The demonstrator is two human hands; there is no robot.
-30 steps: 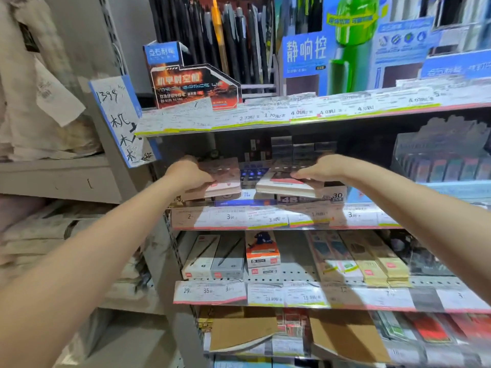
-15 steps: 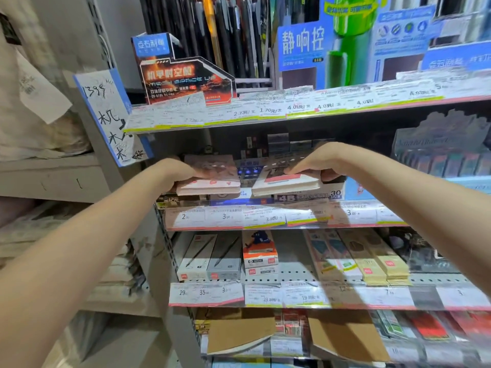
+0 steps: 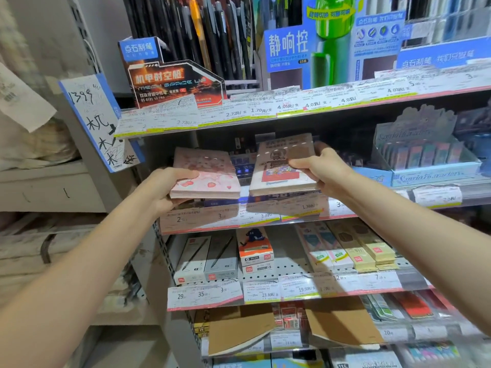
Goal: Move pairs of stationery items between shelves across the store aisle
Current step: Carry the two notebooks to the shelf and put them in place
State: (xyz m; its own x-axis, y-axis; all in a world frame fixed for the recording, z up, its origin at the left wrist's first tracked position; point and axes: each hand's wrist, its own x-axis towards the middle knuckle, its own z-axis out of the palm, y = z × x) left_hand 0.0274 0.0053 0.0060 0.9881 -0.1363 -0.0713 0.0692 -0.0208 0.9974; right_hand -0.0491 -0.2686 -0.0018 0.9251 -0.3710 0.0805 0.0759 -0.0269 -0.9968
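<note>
At the middle shelf (image 3: 265, 221) each hand grips a notebook — left hand (image 3: 164, 187) clamped on the pink one (image 3: 210, 173), right hand (image 3: 322, 168) on the beige one (image 3: 281, 166) (both seem lifted clear). Next, likely — carrying them across the aisle.

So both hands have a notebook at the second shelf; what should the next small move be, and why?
Probably draw both notebooks straight back out of the shelf. The left hand grips the pink notebook, the right hand the beige notebook, and both appear lifted above the boxes underneath, tilted toward the aisle.
</note>
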